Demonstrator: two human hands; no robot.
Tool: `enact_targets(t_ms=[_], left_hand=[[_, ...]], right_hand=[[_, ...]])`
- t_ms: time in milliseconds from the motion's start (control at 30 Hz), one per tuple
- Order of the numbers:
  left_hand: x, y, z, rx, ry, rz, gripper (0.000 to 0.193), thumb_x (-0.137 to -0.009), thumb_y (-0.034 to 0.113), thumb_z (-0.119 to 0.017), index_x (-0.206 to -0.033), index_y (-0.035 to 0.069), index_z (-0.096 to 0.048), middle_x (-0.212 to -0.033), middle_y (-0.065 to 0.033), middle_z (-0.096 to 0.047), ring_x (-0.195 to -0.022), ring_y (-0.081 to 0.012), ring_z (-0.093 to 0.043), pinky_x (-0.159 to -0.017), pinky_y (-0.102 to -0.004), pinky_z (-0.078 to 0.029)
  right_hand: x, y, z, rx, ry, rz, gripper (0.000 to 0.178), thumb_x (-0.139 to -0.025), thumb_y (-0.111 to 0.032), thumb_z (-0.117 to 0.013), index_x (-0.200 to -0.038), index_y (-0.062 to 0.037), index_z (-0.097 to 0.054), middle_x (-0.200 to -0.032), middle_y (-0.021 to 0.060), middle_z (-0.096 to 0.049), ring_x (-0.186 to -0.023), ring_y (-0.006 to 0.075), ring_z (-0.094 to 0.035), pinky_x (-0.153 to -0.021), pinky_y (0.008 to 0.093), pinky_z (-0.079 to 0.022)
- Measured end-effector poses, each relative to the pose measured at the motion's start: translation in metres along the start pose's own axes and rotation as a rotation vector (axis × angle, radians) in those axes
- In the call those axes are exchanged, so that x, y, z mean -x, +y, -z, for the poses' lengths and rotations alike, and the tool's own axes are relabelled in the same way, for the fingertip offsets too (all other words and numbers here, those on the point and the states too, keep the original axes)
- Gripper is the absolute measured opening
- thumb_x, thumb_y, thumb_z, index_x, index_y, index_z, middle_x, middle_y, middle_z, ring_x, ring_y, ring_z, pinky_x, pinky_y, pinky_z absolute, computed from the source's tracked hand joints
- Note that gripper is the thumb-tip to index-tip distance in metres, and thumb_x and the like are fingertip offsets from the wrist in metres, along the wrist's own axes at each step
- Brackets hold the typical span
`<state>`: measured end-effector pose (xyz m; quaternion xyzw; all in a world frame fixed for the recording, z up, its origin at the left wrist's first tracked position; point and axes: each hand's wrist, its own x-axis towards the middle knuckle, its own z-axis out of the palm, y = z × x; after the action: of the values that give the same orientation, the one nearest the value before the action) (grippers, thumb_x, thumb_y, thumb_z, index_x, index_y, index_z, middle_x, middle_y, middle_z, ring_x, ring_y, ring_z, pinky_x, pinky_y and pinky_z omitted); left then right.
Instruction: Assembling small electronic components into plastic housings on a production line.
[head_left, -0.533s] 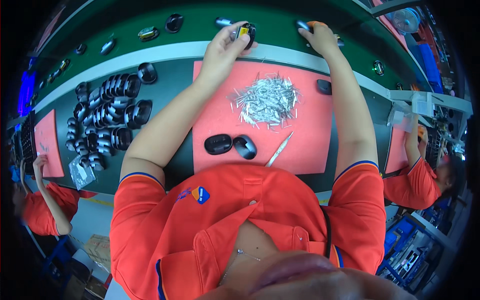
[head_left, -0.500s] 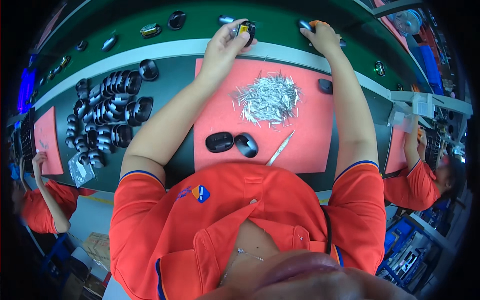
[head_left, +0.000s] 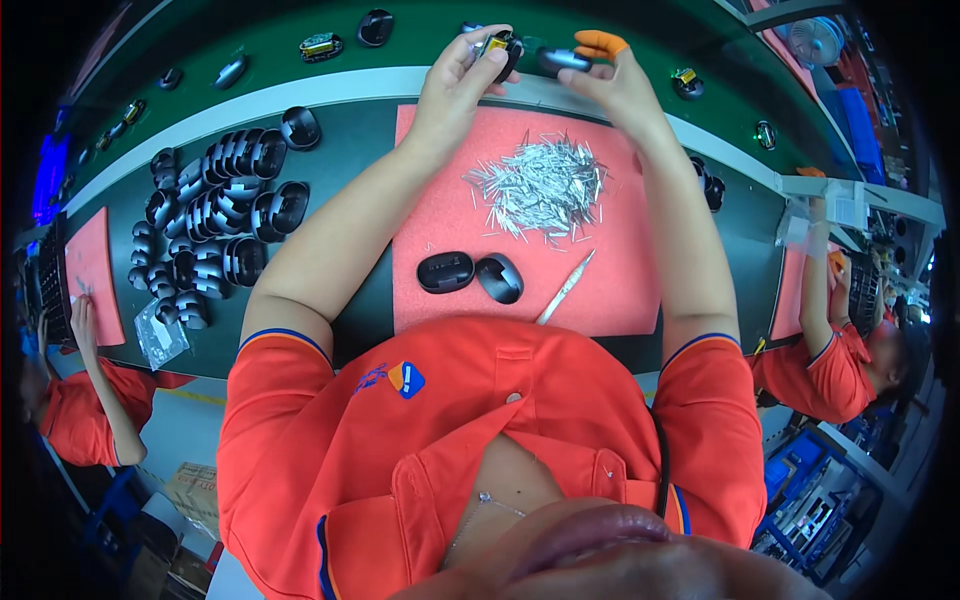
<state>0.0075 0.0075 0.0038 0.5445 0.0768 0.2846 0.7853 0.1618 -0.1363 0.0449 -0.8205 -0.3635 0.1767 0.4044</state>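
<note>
My left hand (head_left: 465, 85) holds a black oval case half (head_left: 513, 58) with a yellow part showing inside, just above the belt's near rail. My right hand (head_left: 622, 90), with orange finger covers, grips a glossy dark oval shell (head_left: 563, 60) between thumb and fingers, to the right of that case half and apart from it. Below both hands, a heap of thin silver pins (head_left: 540, 185) lies on a pink mat (head_left: 440, 210). Nearer me on the mat are a black oval case (head_left: 445, 271), a second dark case piece (head_left: 499, 278) and pointed tweezers (head_left: 570, 285).
Many black shells (head_left: 215, 215) stand in rows at the left, by a clear plastic bag (head_left: 162, 337). The green belt (head_left: 270, 60) carries more case parts, including an open one (head_left: 320, 46). More black pieces (head_left: 708, 185) sit beyond my right forearm. Co-workers sit on both sides.
My right hand has moved left with the dark shell, toward my left hand. My left hand still holds the case half. An open case part now shows on the belt at right.
</note>
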Motion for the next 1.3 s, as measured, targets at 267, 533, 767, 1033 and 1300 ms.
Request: enact_targets(t_ms=[267, 533, 767, 1033, 1300], left_hand=[[0.014, 0.015, -0.011, 0.061, -0.067, -0.112, 0.034, -0.096, 0.018, -0.051, -0.126, 0.002, -0.047, -0.100, -0.0093, -0.061, -0.080, -0.0101, -0.058, -0.072, -0.0246, -0.049], [0.021, 0.012, -0.022, 0.018, -0.094, -0.076, 0.035, -0.095, 0.013, -0.053, -0.126, 0.000, -0.045, -0.107, -0.0109, -0.059, -0.089, -0.0126, -0.061, -0.083, -0.0278, -0.050], [0.022, 0.012, -0.024, -0.090, 0.022, -0.056, 0.037, -0.097, 0.020, -0.047, -0.130, 0.004, -0.045, -0.117, -0.0117, -0.058, -0.106, -0.0142, -0.054, -0.091, -0.0293, -0.043], [0.019, 0.004, -0.021, 0.176, 0.114, 0.148, 0.035, -0.096, 0.018, -0.048, -0.127, 0.001, -0.047, -0.119, -0.0094, -0.057, -0.110, -0.0158, -0.054, -0.099, -0.0313, -0.039], [0.021, 0.002, -0.023, 0.210, 0.120, 0.202, 0.033, -0.091, 0.015, -0.059, -0.121, 0.001, -0.053, -0.107, -0.0053, -0.063, -0.100, -0.0115, -0.059, -0.089, -0.0275, -0.045]], right_hand=[[0.037, -0.033, -0.026, -0.766, -0.099, 0.029, 0.059, -0.080, -0.004, -0.066, -0.134, -0.0049, -0.042, -0.118, 0.0085, -0.052, -0.110, 0.0163, -0.053, -0.096, 0.0291, -0.039], [0.044, -0.033, -0.044, -1.131, -0.144, 0.002, 0.038, -0.095, -0.021, -0.052, -0.129, -0.0064, -0.046, -0.106, 0.0039, -0.060, -0.093, 0.0135, -0.058, -0.090, 0.0317, -0.044], [0.044, -0.020, -0.037, -0.520, 0.210, 0.112, 0.042, -0.094, -0.030, -0.055, -0.124, -0.0011, -0.052, -0.090, 0.0060, -0.061, -0.073, 0.0131, -0.059, -0.067, 0.0288, -0.048], [0.047, -0.010, -0.020, -0.066, 0.165, 0.099, 0.041, -0.091, -0.027, -0.061, -0.123, -0.0024, -0.055, -0.084, 0.0073, -0.061, -0.072, 0.0128, -0.058, -0.066, 0.0261, -0.046], [0.051, -0.018, -0.028, -0.080, 0.300, 0.360, 0.038, -0.088, -0.025, -0.065, -0.116, 0.0006, -0.059, -0.085, 0.0117, -0.061, -0.068, 0.0164, -0.059, -0.060, 0.0285, -0.048]])
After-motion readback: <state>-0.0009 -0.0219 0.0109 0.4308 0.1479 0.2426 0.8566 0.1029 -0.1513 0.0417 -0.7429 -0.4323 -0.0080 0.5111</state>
